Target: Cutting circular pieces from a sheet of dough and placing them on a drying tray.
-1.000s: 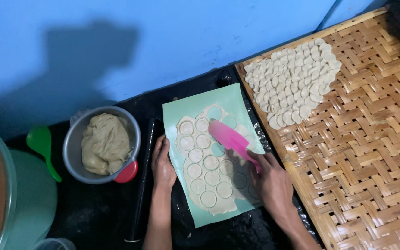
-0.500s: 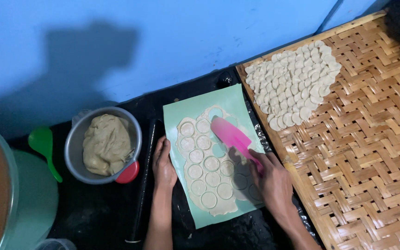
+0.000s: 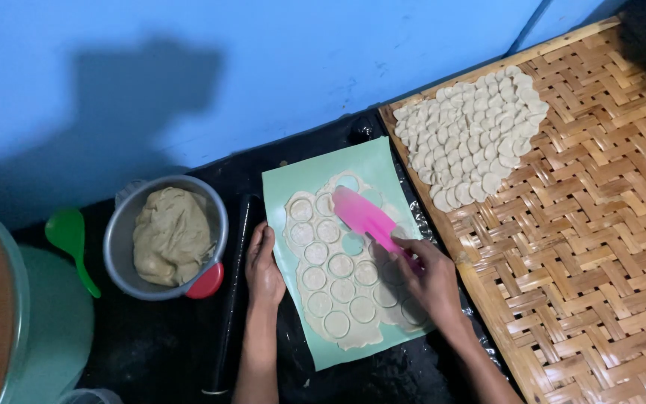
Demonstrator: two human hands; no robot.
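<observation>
Sliding pink spatula (image 3: 364, 217), right hand (image 3: 431, 280) closed on handle, under thin floppy dough rounds (image 3: 330, 280); left hand (image 3: 263, 265) flat, open, pinning mat (image 3: 371, 161).

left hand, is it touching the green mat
Touching: the head view shows the left hand lying flat on the green mat's left edge, no gap.
</observation>
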